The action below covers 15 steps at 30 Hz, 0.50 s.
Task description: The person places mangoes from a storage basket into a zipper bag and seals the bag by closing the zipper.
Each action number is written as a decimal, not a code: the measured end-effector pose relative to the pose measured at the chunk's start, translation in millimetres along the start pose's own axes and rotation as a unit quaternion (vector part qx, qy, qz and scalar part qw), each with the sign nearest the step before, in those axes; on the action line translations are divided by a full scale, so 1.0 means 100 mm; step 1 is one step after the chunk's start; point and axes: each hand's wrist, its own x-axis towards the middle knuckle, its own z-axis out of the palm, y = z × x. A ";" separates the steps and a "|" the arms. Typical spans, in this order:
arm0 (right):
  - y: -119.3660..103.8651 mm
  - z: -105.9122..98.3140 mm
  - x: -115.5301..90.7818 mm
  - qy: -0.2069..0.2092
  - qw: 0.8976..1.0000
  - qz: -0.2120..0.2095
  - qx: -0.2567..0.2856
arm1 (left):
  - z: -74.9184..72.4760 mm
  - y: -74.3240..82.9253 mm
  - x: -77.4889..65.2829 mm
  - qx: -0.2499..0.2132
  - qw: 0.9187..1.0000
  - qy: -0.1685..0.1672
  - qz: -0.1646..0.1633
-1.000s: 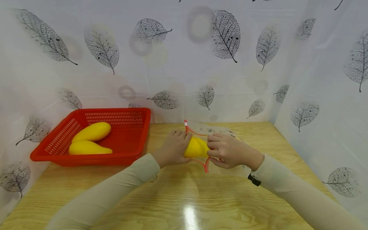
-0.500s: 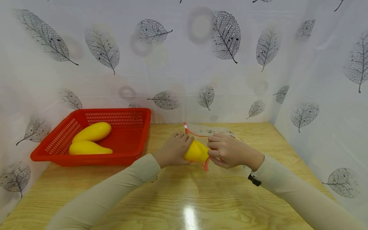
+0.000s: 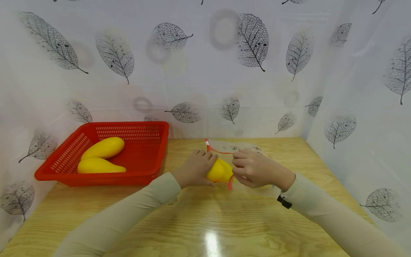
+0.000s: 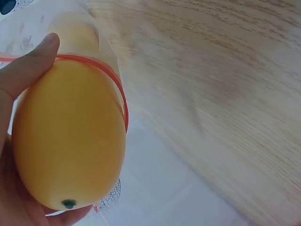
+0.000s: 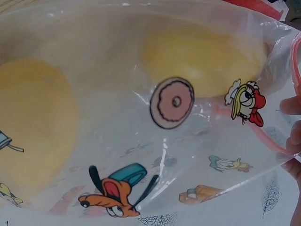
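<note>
My left hand (image 3: 195, 167) grips a large yellow mango (image 3: 219, 171), its narrower end inside the mouth of a clear plastic bag (image 3: 244, 145) with a red edge. In the left wrist view, the mango's rounded end (image 4: 70, 136) with a small green spot faces the camera, and the red band (image 4: 117, 82) curves across it. At the bag's mouth my right hand (image 3: 257, 168) pinches the red edge with curled fingers. Through the bag's printed film the right wrist view shows one yellow shape (image 5: 202, 61) close to the mouth and another mango (image 5: 33, 117) deeper inside.
A red plastic basket (image 3: 146, 176) with slotted walls stands on the left of the wooden table (image 3: 179, 225). Two more yellow mangoes (image 3: 102, 148) lie in it. Leaf-patterned white sheeting (image 3: 199, 71) rises behind the table and along its sides.
My left hand and the mango have shifted slightly right and toward me, and the bag's mouth has narrowed around the mango. My right hand keeps almost the same place.
</note>
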 end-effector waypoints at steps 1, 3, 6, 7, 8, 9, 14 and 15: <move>0.00 0.00 0.00 -0.001 1.000 0.000 0.000 | 0.00 0.00 0.00 -0.004 1.000 -0.001 0.000; 0.00 -0.01 0.00 -0.004 1.000 0.001 0.001 | 0.01 0.01 0.00 -0.006 1.000 -0.007 -0.003; -0.01 -0.01 0.00 -0.007 1.000 0.001 -0.001 | 0.00 0.02 0.01 -0.006 1.000 -0.013 -0.003; -0.01 -0.01 -0.01 -0.006 1.000 0.000 -0.002 | 0.00 0.03 0.01 -0.005 1.000 -0.012 -0.002; -0.01 0.00 -0.01 -0.005 1.000 0.000 -0.003 | 0.00 0.03 0.02 -0.003 1.000 -0.011 -0.001; -0.01 0.00 -0.01 -0.004 1.000 -0.001 -0.004 | 0.01 0.04 0.02 -0.001 1.000 -0.008 0.001; 0.00 0.02 -0.02 0.000 1.000 -0.002 -0.013 | 0.07 0.07 0.04 0.002 1.000 -0.010 0.007; 0.00 0.03 -0.02 0.000 1.000 -0.002 -0.013 | 0.08 0.08 0.04 0.000 1.000 -0.014 0.009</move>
